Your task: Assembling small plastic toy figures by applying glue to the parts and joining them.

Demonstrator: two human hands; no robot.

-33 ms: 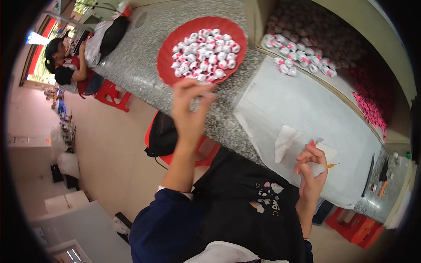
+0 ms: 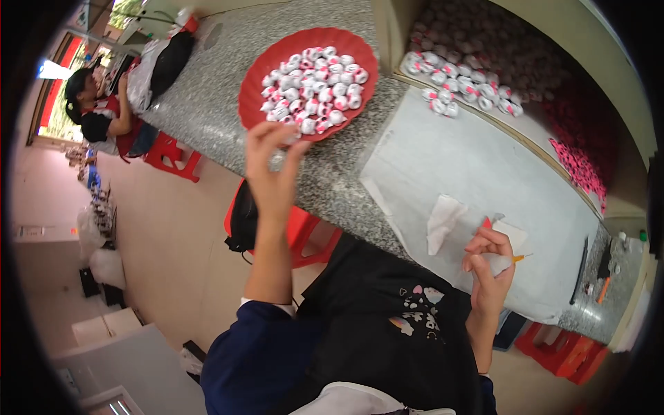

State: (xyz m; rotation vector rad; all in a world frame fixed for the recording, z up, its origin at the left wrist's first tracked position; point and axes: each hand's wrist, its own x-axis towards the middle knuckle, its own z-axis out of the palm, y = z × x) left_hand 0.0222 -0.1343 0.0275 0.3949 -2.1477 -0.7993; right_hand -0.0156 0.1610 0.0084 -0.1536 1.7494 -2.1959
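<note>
My left hand (image 2: pixel 273 166) is at the near rim of a red scalloped bowl (image 2: pixel 250 104), thumb and fingers curled toward each other. A small whitish thing seems to be pinched at the blurred fingertips; its kind cannot be made out. Many small white balls with pink marks (image 2: pixel 315 86) fill the bowl. Over the pale sheet (image 2: pixel 477 159) at the right, my right hand (image 2: pixel 490 270) is closed round a translucent squeeze bottle (image 2: pixel 496 263) with an orange needle tip. Beside its fingers lie a crumpled white cloth or tissue (image 2: pixel 444 220) and a small red piece (image 2: pixel 487 223).
More white-and-pink balls (image 2: pixel 477 86) stand along a ledge behind the sheet, with pink pieces (image 2: pixel 579 166) farther right. A dark stick-like tool (image 2: pixel 579 270) and an orange one (image 2: pixel 604 290) lie at the right. Another person (image 2: pixel 104 111) sits at the far left of the granite counter (image 2: pixel 332 180).
My left hand has shifted a little to the left along the bowl's near rim, and its thumb and fingers look slightly wider apart. My right hand keeps its hold on the squeeze bottle.
</note>
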